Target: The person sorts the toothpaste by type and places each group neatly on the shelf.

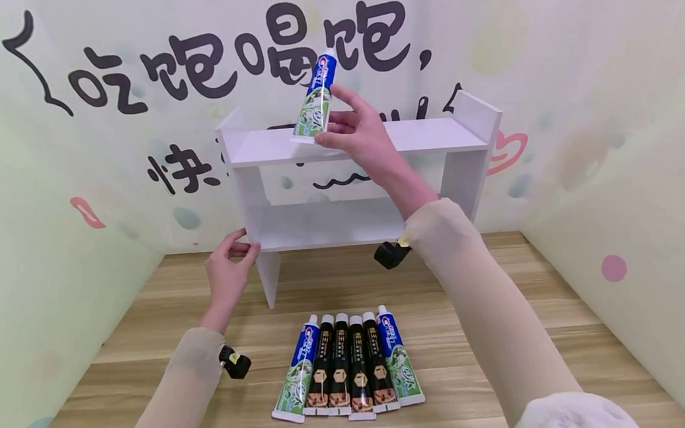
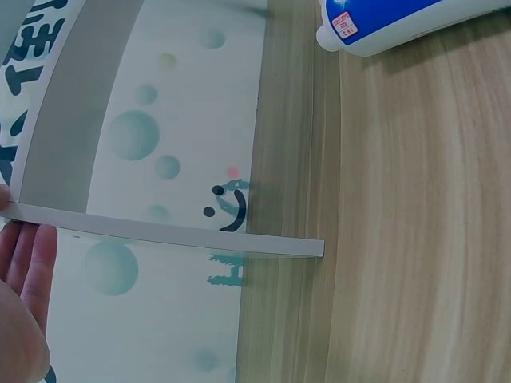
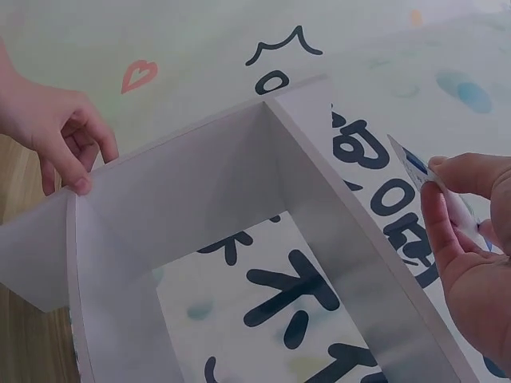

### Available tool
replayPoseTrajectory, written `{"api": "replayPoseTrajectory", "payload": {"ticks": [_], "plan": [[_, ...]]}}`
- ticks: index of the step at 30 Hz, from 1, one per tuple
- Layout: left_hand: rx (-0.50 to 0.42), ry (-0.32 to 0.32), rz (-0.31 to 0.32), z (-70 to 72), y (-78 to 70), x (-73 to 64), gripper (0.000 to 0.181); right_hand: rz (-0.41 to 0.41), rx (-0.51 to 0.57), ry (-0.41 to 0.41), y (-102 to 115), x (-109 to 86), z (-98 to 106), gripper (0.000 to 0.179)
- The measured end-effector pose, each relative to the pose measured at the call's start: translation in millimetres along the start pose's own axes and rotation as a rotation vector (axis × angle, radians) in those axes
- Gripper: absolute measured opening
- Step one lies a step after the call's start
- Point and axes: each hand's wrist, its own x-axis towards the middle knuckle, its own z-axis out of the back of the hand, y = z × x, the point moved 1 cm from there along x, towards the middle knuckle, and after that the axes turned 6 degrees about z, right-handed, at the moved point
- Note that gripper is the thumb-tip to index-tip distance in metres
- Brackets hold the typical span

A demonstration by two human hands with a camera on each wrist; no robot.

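My right hand (image 1: 363, 133) pinches a blue, green and white toothpaste tube (image 1: 315, 100) in front of the white shelf's top board (image 1: 420, 135), its cap pointing up. In the right wrist view the tube's flat end (image 3: 411, 163) shows between thumb and fingers. My left hand (image 1: 231, 265) grips the left side panel of the shelf at the height of the lower board (image 1: 331, 225). In the left wrist view, fingers (image 2: 36, 267) lie along that panel's edge (image 2: 176, 233). Both boards show no tubes on them.
On the wooden table (image 1: 478, 363), several black toothpaste tubes (image 1: 339, 367) lie side by side before the shelf. A blue-green tube (image 1: 298, 373) flanks them on the left, another tube (image 1: 402, 359) on the right. Behind stands a wall (image 1: 97, 32) with black lettering.
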Motion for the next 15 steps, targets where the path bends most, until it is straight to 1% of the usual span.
{"api": "replayPoseTrajectory", "payload": {"ticks": [8, 15], "plan": [[0.005, -0.003, -0.006, 0.6, 0.2, -0.5, 0.035, -0.027, -0.008, -0.008, -1, 16.3, -7, 0.085], [-0.004, 0.002, -0.008, 0.4, -0.7, -0.5, 0.035, -0.075, -0.042, 0.026, -3, 25.0, -14, 0.084]]}}
